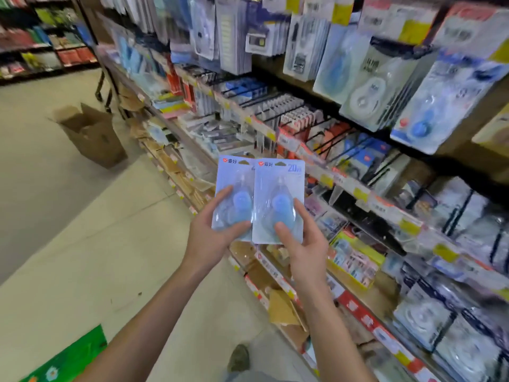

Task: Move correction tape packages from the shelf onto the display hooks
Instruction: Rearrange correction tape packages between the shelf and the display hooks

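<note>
Blue correction tape packages are being held upright, overlapping: your left hand point(212, 232) is gripping the left package point(234, 183), your right hand point(300, 241) the right package point(278, 188). Both are hovering just before the shelf edge point(344, 186), below the hanging stock point(385, 86).

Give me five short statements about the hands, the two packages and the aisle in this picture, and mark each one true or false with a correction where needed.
1. Each hand holds one correction tape package. True: the left hand grips the left package, the right hand grips the right package.
2. The right package overlaps the left package's edge. True.
3. Both packages already hang on display hooks. False: they are held in the aisle, in front of the shelves.
4. A closed cardboard box stands on the floor. False: the cardboard box has its flaps open.
5. The packages are red. False: they are pale blue with blue dispensers.
</note>
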